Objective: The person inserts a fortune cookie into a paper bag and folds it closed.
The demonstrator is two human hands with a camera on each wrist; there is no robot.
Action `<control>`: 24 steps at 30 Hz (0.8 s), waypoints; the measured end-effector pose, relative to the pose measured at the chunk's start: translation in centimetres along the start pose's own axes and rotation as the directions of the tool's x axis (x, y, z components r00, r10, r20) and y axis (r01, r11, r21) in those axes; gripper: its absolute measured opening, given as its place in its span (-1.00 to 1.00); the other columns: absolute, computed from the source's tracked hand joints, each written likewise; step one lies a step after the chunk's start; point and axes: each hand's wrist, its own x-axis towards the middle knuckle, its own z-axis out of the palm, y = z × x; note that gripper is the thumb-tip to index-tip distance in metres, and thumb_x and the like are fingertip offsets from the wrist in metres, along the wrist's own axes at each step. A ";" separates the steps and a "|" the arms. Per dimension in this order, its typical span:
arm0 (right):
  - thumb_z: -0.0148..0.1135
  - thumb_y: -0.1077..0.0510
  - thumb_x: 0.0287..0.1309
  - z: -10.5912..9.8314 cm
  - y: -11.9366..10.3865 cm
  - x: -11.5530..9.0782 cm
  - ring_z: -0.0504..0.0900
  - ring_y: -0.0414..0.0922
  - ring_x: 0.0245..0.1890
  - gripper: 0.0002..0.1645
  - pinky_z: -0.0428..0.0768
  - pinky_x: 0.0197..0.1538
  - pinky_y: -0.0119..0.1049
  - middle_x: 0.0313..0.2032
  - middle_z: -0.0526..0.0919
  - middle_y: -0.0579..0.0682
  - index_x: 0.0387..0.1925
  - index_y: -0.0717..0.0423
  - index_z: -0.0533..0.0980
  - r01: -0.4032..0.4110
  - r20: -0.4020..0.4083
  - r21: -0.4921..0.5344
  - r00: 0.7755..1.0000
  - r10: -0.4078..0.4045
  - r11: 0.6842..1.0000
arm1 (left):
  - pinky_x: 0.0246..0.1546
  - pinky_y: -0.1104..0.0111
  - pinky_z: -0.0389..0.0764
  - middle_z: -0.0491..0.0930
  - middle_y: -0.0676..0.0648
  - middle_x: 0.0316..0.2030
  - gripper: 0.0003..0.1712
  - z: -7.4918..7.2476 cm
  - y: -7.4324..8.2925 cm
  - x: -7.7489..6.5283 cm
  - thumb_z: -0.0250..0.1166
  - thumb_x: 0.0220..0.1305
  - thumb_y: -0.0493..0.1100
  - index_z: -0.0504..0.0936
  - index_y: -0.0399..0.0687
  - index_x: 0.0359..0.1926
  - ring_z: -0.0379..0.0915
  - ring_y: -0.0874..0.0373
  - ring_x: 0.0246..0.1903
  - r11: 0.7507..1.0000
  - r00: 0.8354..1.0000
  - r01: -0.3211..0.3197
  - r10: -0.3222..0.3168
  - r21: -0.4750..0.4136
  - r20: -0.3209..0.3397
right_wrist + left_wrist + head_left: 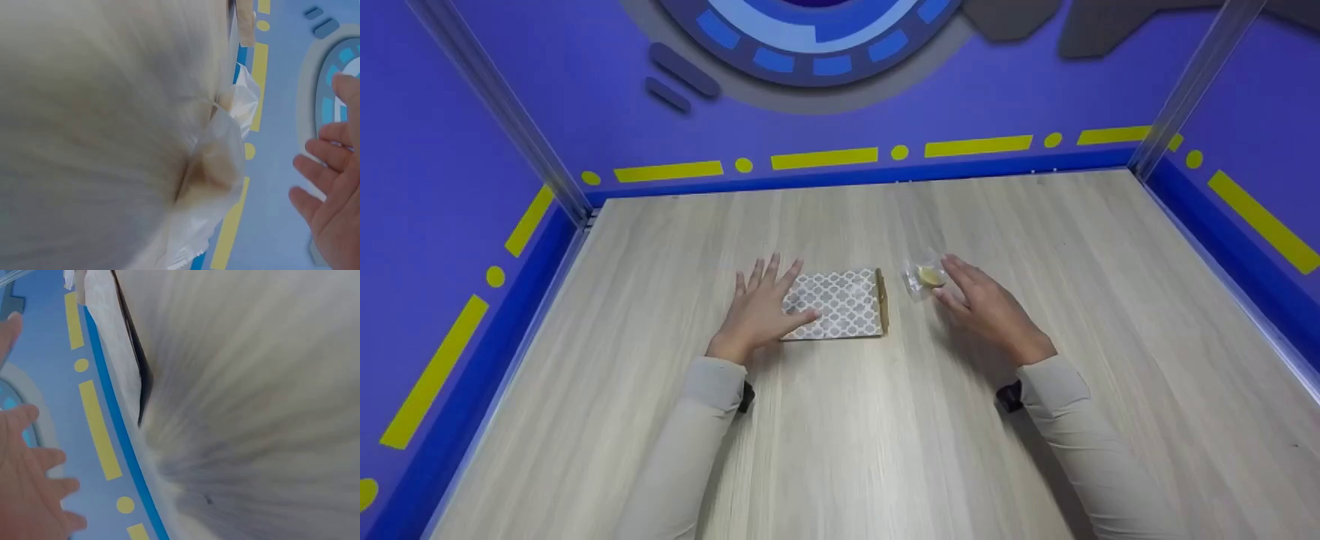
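A flat pouch [847,304] with a grey and white lattice pattern lies on the table, its brown, slightly parted edge facing right. My left hand [761,311] hovers with spread fingers over the pouch's left end, covering that part. The left wrist view shows the left hand [28,478] apart from the pouch [115,332]. To the pouch's right sits a clear plastic packet [913,281] with a pale yellow-green piece [931,277] inside. My right hand [990,307] is right beside the packet, fingers extended. In the right wrist view, the right hand [337,163] holds nothing, near the crinkled packet [208,174].
The wood-grain table [840,435] extends around both things. Blue panels with yellow dashes [825,158] wall off its back and sides. Metal posts [1192,90] stand at the back corners.
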 end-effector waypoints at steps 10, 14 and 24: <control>0.02 -0.14 0.37 0.7 -0.1 0.8 0.20 0.08 0.42 -0.26 0.22 0.41 0.02 0.43 0.21 0.07 0.45 0.05 0.13 0.078 0.143 0.028 0.986 -0.081 0.997 | 0.46 -0.05 -0.32 -0.22 -0.13 0.53 0.10 0.3 -0.4 0.8 0.17 0.12 0.45 -0.09 0.17 0.52 -0.35 -0.05 0.51 0.991 0.979 -0.127 0.133 -0.051 0.155; -0.01 -0.15 0.39 0.9 -0.3 1.4 0.19 0.11 0.42 -0.27 0.20 0.42 0.02 0.43 0.22 0.08 0.44 0.08 0.14 0.129 0.170 -0.003 0.977 -0.127 0.992 | 0.47 -0.03 -0.30 -0.19 -0.11 0.53 0.11 0.6 -0.1 1.3 0.17 0.11 0.46 -0.10 0.17 0.52 -0.35 0.00 0.52 0.988 0.970 -0.151 0.153 -0.029 0.190; -0.03 -0.16 0.39 2.1 -1.4 2.8 0.22 0.06 0.42 -0.28 0.20 0.42 0.00 0.42 0.24 0.07 0.42 0.10 0.18 0.208 0.215 -0.016 0.956 -0.200 0.978 | 0.48 0.02 -0.28 -0.19 -0.02 0.53 0.11 1.3 1.4 2.8 0.16 0.11 0.47 -0.11 0.17 0.52 -0.32 0.04 0.52 0.983 0.956 -0.181 0.168 0.035 0.242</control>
